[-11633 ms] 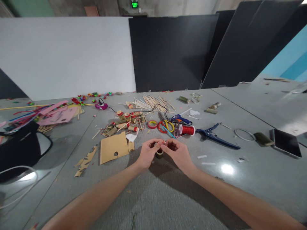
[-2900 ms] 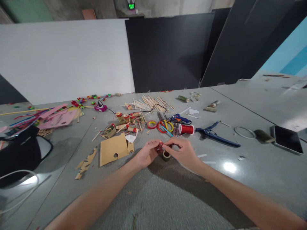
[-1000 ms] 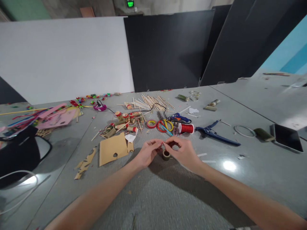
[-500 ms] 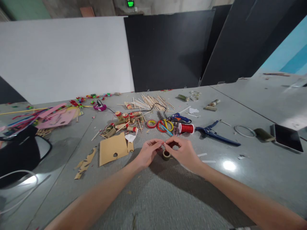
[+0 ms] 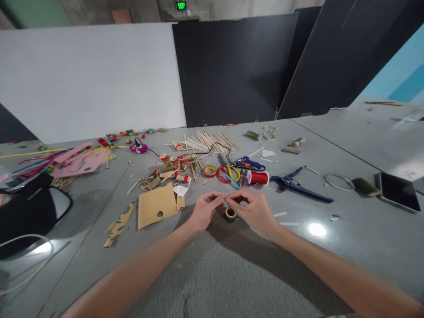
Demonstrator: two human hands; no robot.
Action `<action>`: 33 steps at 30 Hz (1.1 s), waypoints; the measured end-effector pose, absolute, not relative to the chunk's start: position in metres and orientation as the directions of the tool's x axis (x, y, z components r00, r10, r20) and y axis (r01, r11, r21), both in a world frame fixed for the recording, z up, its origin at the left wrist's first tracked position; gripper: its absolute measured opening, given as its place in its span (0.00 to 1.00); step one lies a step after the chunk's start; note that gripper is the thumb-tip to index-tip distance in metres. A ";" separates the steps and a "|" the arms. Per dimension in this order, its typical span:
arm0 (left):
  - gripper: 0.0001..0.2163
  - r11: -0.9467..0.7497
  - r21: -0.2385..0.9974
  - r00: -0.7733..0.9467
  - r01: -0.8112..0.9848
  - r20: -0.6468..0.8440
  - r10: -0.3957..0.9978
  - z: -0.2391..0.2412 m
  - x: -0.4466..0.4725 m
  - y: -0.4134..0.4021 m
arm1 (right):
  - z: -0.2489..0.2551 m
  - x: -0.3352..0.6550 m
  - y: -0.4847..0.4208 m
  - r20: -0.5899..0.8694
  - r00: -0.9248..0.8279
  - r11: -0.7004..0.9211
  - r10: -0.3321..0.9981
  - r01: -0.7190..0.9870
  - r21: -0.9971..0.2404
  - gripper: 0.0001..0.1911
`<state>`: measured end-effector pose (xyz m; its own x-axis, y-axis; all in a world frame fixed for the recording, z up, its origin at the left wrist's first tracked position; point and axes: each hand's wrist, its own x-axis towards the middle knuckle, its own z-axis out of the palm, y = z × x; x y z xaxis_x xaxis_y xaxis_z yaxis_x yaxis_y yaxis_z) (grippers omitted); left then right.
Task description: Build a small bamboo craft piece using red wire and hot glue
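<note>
My left hand [image 5: 204, 210] and my right hand [image 5: 253, 208] meet above the grey table [image 5: 232, 274], fingertips pinched together on a tiny red piece [image 5: 226, 198], too small to name. Just below the fingertips a short green bamboo ring [image 5: 230, 214] stands on the table, touching neither hand that I can see. A spool of red wire [image 5: 259, 177] lies a little beyond my right hand. A brown cardboard sheet [image 5: 157, 205] with a hole lies left of my left hand.
Behind the hands lie scissors [image 5: 228, 173], tape rolls [image 5: 210, 171], a blue glue gun [image 5: 247, 164], blue pliers [image 5: 300, 187], bamboo sticks [image 5: 205, 141] and bamboo pieces [image 5: 172, 168]. A tablet [image 5: 396, 194] sits far right, coloured paper [image 5: 76, 159] and a black bag [image 5: 26, 207] far left.
Both hands stay pinched together over the bamboo ring; the fingers have shifted only slightly in the last second. Earlier the ring sat under the left hand's fingertips.
</note>
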<state>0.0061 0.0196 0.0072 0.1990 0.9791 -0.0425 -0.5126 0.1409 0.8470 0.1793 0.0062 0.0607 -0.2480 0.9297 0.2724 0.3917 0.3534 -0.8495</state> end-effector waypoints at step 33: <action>0.07 -0.215 0.974 0.037 -0.070 0.218 0.975 0.019 0.005 0.011 | 0.061 0.180 0.006 0.333 -0.253 0.413 0.908 0.418 -0.809 0.14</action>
<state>0.0048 0.0113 0.0190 0.0365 0.9753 0.2180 -0.0695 -0.2151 0.9741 0.1796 0.0063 0.0605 -0.2526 0.9083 0.3333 0.4179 0.4131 -0.8091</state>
